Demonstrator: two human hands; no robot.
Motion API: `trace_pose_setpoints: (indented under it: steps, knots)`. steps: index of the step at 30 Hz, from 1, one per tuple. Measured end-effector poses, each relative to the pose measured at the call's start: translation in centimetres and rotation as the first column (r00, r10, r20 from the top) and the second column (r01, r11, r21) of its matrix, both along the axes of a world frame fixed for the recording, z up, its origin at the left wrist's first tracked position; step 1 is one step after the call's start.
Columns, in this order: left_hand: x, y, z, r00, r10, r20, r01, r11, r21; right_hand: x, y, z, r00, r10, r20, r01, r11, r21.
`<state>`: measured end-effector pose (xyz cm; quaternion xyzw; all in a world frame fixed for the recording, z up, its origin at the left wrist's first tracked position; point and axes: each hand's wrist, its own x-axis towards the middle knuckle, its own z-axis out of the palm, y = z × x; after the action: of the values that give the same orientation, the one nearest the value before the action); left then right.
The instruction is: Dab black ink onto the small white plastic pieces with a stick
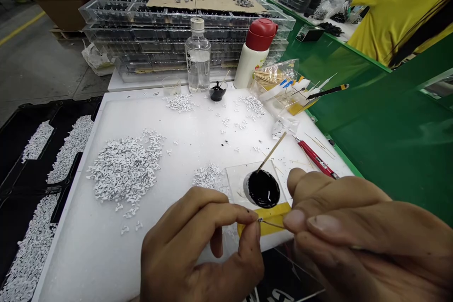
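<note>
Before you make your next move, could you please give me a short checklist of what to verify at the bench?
1. Thin metal wire pinched by left hand and right hand: ok.
2. Wire free of kinks: cannot tell, too small to see.
3. Glossy black paste in its round dish: ok, looks wet.
4. Wooden stick resting tilted in the paste: ok.
5. Clear plate with yellow tape lying flat under the hands: ok.
6. Red-handled craft knife lying apart from the right hand: ok.
</note>
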<state>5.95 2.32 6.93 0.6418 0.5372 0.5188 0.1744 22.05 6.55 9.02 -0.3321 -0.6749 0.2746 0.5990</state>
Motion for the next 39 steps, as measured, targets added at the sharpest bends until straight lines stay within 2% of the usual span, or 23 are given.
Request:
trace_pose_setpoints:
  steps: [5,20,24,31,39]
  knots:
    - [0.0,0.1,0.0,1.0,-0.013,0.0,0.013,1.0,0.001,0.3,-0.1,-0.5,0.995,0.091,0.032,-0.092,0.996,0.012]
    - [0.2,0.2,0.0,1.0,0.004,0.006,-0.004,1.0,-0.004,0.2,-0.6,-1.1,0.996,0.093,0.016,-0.093,0.996,-0.004]
    - [0.2,0.0,0.1,1.0,0.005,0.006,-0.004,1.0,-0.004,0.3,-0.4,-0.9,0.998,0.059,0.011,-0.059,0.998,0.015]
    - [0.2,0.2,0.1,1.0,-0.006,-0.009,0.006,1.0,0.01,0.6,-0.2,-0.6,0.991,-0.047,0.128,0.049,0.999,-0.008]
    - [-0.1,0.2,0.0,1.0,0.0,-0.005,0.001,1.0,0.003,0.8,-0.5,-1.3,0.987,-0.136,0.088,0.137,0.991,-0.001]
